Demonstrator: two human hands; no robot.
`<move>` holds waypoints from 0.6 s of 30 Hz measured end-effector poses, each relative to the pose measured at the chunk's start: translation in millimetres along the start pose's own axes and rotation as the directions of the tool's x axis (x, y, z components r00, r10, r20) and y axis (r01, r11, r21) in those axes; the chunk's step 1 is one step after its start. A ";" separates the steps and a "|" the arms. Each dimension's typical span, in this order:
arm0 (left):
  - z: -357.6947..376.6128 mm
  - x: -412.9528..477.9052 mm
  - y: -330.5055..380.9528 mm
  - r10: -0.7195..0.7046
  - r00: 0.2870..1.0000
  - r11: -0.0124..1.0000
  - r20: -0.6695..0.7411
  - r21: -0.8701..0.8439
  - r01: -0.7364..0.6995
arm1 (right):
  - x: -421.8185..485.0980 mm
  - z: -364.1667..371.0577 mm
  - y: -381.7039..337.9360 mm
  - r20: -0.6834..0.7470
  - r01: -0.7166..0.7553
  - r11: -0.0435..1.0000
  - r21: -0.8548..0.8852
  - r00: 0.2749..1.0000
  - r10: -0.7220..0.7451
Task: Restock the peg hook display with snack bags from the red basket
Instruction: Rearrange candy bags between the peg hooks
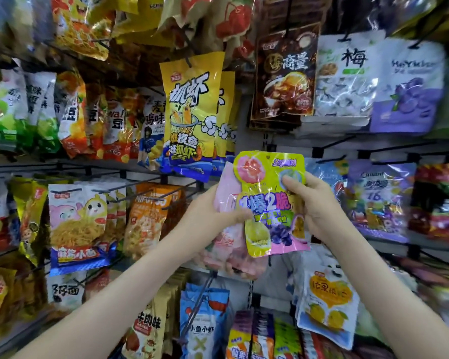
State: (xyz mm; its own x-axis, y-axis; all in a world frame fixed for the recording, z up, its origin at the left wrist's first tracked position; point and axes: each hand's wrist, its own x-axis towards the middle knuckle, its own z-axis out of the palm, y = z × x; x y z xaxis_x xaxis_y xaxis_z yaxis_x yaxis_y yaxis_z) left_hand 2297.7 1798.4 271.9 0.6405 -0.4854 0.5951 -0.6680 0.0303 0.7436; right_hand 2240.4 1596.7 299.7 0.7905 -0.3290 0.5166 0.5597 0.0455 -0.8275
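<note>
A yellow-green and pink snack bag [267, 193] is held upright in front of the peg hook display. My right hand [314, 203] grips its right edge, thumb on the bag's front near the top. My left hand [210, 216] holds its left edge together with a pale pink bag [228, 244] lying behind it. Both bags hang a little in front of the dark hooks [329, 154] and rows of hanging packets. The red basket is not in view.
Packed hooks surround the hands: a tall yellow shrimp-snack bag [192, 112] just above left, dark brown plum bags [285, 76] above, purple bags [379, 198] to the right, blue and white bags [205, 320] below. A bare black hook [200, 301] juts out under the pink bag.
</note>
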 end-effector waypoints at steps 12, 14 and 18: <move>-27.2 -7.0 -7.2 0.036 0.948 0.994 -0.317 0.106 -0.002 | 24.4 -34.0 -0.7 -0.175 0.027 0.936 -0.352 0.980 -0.094; -32.5 -7.7 -6.8 0.047 0.938 0.994 -0.344 0.109 -0.010 | 30.0 -24.4 -1.2 -0.184 0.054 0.944 -0.325 0.976 -0.119; -41.8 -8.1 -11.8 0.018 0.922 0.997 -0.388 0.076 0.012 | 44.7 -5.0 0.6 -0.234 0.087 0.929 -0.361 0.955 -0.181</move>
State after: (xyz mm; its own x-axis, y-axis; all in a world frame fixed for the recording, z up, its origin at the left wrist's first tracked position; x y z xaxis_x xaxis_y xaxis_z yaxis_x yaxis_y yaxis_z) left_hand 2316.2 1838.5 271.0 0.7252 -0.1079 0.6801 -0.6868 -0.0418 0.7257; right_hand 2274.9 1577.3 321.2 0.5956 -0.5435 0.5915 0.4990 -0.3267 -0.8027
